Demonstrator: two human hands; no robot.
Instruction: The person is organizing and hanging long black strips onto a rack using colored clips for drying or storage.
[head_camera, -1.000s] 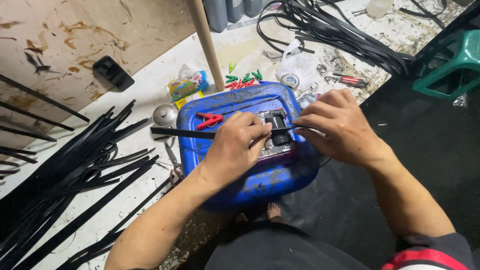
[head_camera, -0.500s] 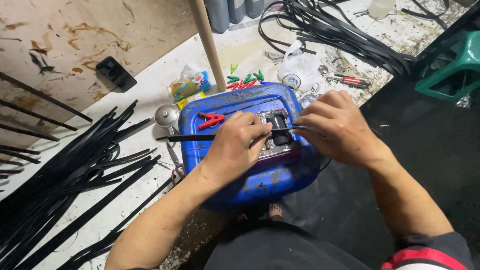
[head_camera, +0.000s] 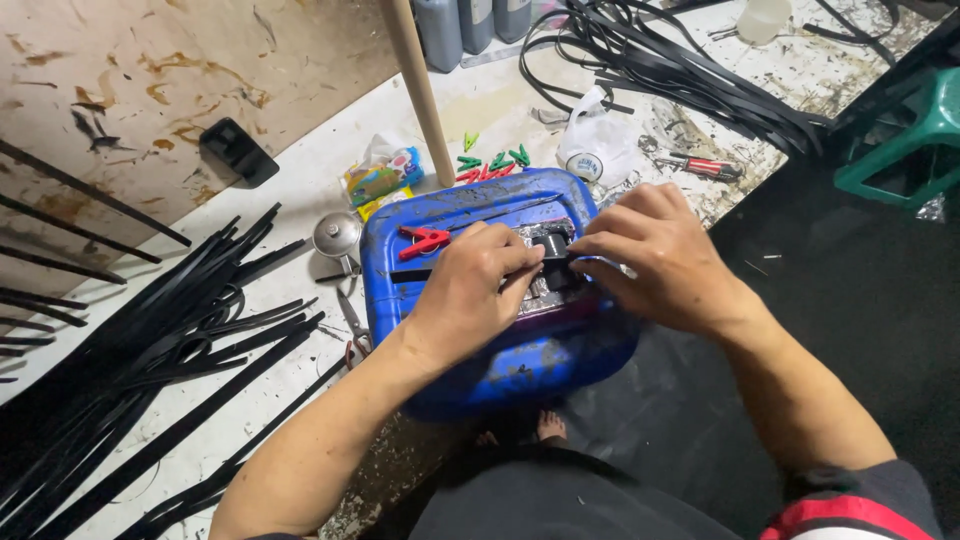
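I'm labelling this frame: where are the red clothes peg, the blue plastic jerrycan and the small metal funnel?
red clothes peg (head_camera: 424, 241), head view, middle
blue plastic jerrycan (head_camera: 520, 362), head view, near wall
small metal funnel (head_camera: 337, 235), head view, bowl

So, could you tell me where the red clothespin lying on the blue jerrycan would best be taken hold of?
Probably by its spread handle ends, from above on the side away from the person. The red clothespin lies flat on the blue jerrycan, clear of the left hand, with nothing over it.

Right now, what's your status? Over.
Both hands, left and right, pinch a black strip atop the blue jerrycan. Red clip beside left hand. Nothing blocking.
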